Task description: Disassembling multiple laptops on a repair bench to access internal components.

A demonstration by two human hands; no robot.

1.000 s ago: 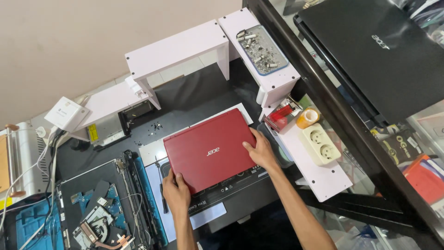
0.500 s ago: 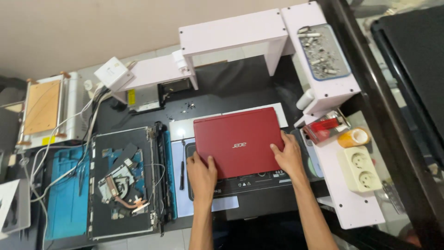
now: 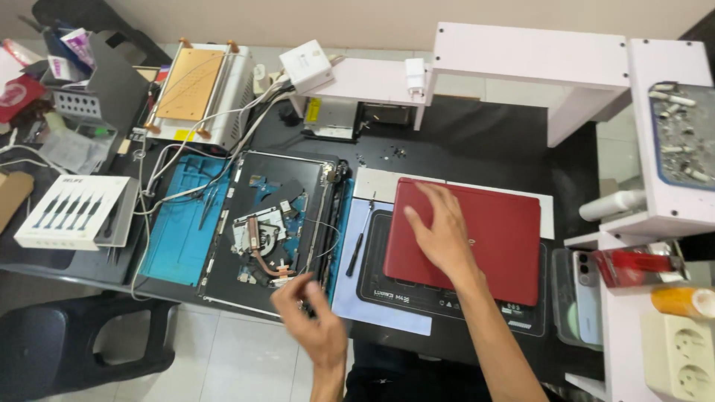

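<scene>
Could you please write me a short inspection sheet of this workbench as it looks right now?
Surface: dark table, with a blue mat at the left.
Job's things: closed red laptop on a black pad; opened laptop, its insides bare.
Clutter: screwdriver, white tool box, loose screws, tray of parts.
Hands: right hand flat on the red laptop; left hand blurred, over the opened laptop's near edge, holding nothing.
Cables: white cables trail from a white adapter.
Surroundings: white shelf, tiled floor, power strip.
</scene>
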